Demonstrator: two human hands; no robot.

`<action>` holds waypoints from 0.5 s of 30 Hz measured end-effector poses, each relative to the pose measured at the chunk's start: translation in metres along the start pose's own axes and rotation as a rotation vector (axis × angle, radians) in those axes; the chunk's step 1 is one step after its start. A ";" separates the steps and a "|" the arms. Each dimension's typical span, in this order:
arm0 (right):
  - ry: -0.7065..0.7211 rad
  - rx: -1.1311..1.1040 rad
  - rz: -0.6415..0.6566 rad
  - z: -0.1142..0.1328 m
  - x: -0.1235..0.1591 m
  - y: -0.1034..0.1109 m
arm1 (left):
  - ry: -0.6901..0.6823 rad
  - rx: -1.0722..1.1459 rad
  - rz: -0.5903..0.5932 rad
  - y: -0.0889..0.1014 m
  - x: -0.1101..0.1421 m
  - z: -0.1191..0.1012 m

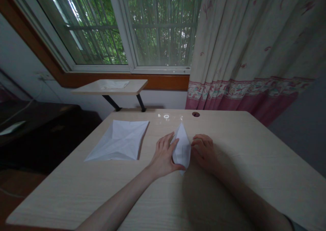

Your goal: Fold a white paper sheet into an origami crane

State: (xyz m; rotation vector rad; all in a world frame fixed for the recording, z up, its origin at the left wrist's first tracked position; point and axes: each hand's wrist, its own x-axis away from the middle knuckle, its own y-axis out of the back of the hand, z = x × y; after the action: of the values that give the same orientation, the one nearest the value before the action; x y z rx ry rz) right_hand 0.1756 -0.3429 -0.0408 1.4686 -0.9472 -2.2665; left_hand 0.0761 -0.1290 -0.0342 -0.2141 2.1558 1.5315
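The folded white paper (182,144) lies on the desk (254,146), on the near side of the round hole (196,114) and a little to the left of it. It has a narrow, kite-like form. Its long axis runs from the person toward the back edge of the desk, and the sharp upper tip points away from the person, passing on the left side of the hole; a smaller tip points back to the person.

The left hand (164,154), nearer and to the left of the hole, is spread over the paper, thumb and forefinger wide apart, both touching it. The right hand (205,151), nearer than the hole and slightly right, has its fingers bent together just beside the paper's right edge; whether they pinch this edge, I cannot tell.

Farther left of the hole lies a creased white sheet (121,139). Beyond the hole and to its left stands a small raised shelf (85,89), and behind the hole, to the right, hangs a flowered curtain (244,41).
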 end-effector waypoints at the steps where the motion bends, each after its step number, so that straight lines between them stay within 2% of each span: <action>1: -0.002 -0.002 0.010 0.001 -0.001 0.000 | 0.001 -0.001 0.000 0.000 0.000 0.000; 15: 0.055 -0.002 0.084 -0.002 0.003 -0.004 | 0.028 0.031 0.028 0.005 -0.001 -0.004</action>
State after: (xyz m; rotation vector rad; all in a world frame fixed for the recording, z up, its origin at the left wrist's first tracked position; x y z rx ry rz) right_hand 0.1764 -0.3419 -0.0461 1.4546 -0.9714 -2.1567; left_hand 0.0736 -0.1308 -0.0288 -0.1975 2.2112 1.5182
